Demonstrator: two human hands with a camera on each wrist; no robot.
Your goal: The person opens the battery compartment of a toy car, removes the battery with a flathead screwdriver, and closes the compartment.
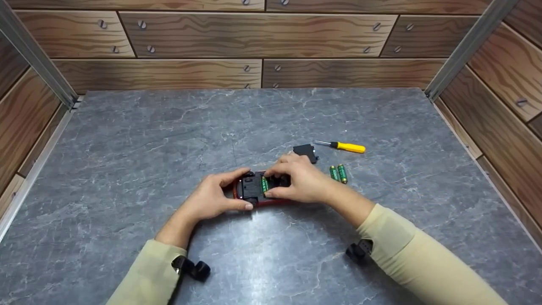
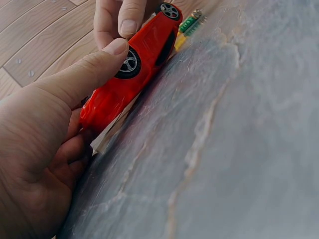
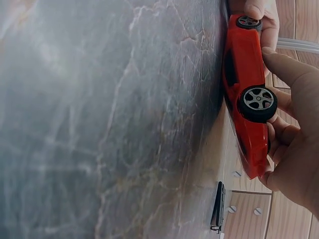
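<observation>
A red toy car (image 1: 250,188) lies upside down on the table, its black underside facing up and its battery compartment uncovered. My left hand (image 1: 211,195) grips one end of it, thumb on the near side and fingers on the far side. In the left wrist view that thumb presses by a wheel (image 2: 129,63). Over the compartment, my right hand (image 1: 305,181) has its thumb and a fingertip at the two ends of a green battery (image 1: 264,185), pinching it. The right hand hides part of the compartment. The car's red side (image 3: 247,64) shows in the right wrist view.
Two more green batteries (image 1: 342,173) lie right of the right hand. Behind that hand sits a black battery cover (image 1: 307,152), with a yellow-handled screwdriver (image 1: 349,147) to its right. Wood-patterned panels (image 1: 254,36) border the grey marbled table (image 1: 169,131) at the back and sides.
</observation>
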